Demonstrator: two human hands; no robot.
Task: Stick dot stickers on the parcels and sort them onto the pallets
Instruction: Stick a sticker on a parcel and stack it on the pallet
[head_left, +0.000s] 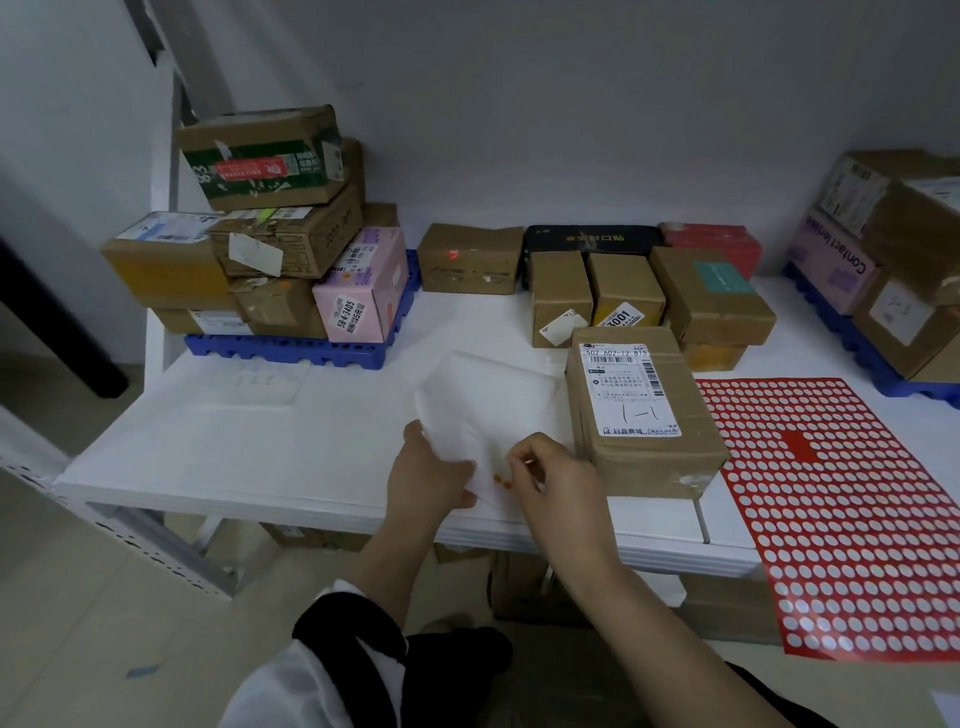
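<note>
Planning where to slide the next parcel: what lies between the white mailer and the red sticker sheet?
A brown box with a shipping label stands between the white mailer and red sticker sheet, seen in the head view.

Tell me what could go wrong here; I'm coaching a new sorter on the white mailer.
The white mailer is limp and pinched only at its near corner by the left hand, so it may buckle and the dot go on creased. The right hand works at the table edge, where a dropped sticker could fall. The stacked boxes on the left pallet look uneven.
</note>
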